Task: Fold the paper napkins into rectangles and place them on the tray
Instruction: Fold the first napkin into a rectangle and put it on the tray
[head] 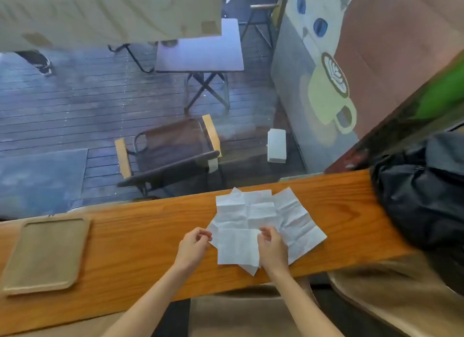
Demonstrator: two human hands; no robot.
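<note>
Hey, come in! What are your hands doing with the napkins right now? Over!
Both hands, left hand and right hand, pinching top napkin. Napkins unfolded, overlapping. Tray bare, left. Nothing between.

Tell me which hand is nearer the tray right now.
Left. The left hand is at the napkins' left edge, on the side facing the tray, with bare counter between them. The right hand lies further right, on the napkins.
</note>
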